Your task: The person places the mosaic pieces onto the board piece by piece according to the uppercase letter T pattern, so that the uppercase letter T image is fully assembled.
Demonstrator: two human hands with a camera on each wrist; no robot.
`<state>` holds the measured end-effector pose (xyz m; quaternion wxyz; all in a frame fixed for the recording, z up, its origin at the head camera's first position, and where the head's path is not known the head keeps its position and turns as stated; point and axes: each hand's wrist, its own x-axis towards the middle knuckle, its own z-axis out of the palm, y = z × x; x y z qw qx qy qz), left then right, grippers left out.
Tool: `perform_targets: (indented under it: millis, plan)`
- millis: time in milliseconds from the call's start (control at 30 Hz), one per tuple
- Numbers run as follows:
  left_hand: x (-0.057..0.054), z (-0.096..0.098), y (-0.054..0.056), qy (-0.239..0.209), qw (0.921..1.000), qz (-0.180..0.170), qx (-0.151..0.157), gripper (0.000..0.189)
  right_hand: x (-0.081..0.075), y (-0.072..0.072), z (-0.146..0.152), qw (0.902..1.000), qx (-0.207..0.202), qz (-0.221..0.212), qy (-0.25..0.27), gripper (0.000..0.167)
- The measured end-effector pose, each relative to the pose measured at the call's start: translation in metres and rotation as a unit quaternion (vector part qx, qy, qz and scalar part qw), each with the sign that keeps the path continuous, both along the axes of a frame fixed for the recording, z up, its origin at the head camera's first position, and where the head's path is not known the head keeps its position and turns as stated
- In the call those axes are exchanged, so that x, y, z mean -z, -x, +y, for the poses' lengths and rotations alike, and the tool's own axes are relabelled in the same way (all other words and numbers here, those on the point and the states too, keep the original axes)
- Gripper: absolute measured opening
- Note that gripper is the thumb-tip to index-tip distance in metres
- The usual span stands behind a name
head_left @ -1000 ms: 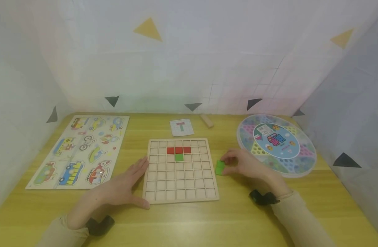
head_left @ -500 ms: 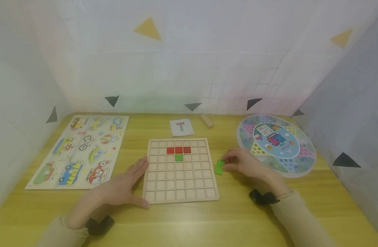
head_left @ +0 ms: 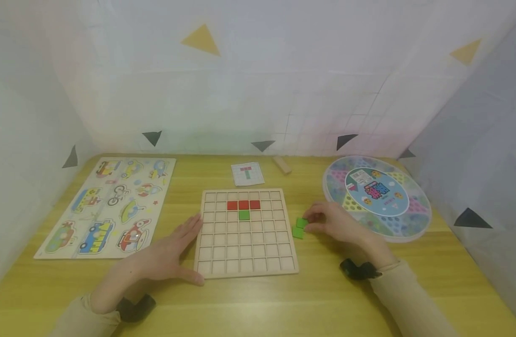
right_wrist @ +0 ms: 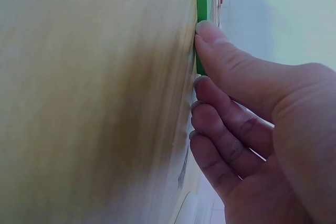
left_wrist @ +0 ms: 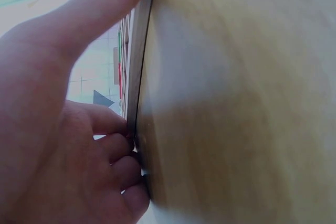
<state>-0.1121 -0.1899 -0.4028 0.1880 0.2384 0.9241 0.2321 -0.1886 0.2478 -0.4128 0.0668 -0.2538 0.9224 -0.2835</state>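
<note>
A square wooden grid board lies mid-table with three red tiles in a row and one green tile below the middle one. My left hand rests against the board's left edge, fingers extended and thumb at the near left corner. Right of the board, two loose green tiles lie on the table, offset and touching at a corner. My right hand pinches the farther one, its thumb against the green side in the right wrist view. Part of that tile is hidden by the fingers.
Behind the board lie a paper card printed with a red and green T and a small wooden block. A vehicle picture puzzle is at left, a round game board at right.
The two loose green tiles, lined up earlier, have shifted apart sideways; the nearer one sits slightly further left. My right fingertips moved only slightly. My left hand and the board stayed put.
</note>
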Motion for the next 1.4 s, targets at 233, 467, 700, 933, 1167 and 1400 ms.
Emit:
perform_targets:
  millis: [233,467,700,933,1167,1400]
  plan:
    - [-0.0009,-0.0001,-0.0006,0.001,1.0,0.002,0.0,0.136,-0.0005,0.0006,-0.0011,0.9999,0.006,0.002,-0.01,0.021]
    - [-0.001,-0.0002,-0.0008,-0.002,1.0,0.003,0.0,0.135,-0.0002,0.0,-0.0014,0.9999,0.003,0.007,-0.012,0.02]
    - [-0.0001,-0.0005,-0.0004,0.0,1.0,0.005,0.001,0.135,0.0021,0.0021,-0.0006,0.9997,-0.007,0.019,-0.013,0.019]
    - [0.0,-0.0005,-0.0004,0.0,1.0,0.004,-0.001,0.135,0.0034,0.0026,-0.0003,0.9993,-0.013,0.032,-0.016,0.018]
    - [-0.0003,-0.0002,-0.0004,-0.004,1.0,0.003,-0.001,0.135,0.0034,0.0018,0.0001,0.9991,-0.02,0.037,-0.012,0.018]
    - [0.0016,-0.0002,0.0006,-0.008,1.0,0.004,0.002,0.136,0.0018,0.0003,-0.0002,0.9993,-0.016,0.034,0.006,0.019]
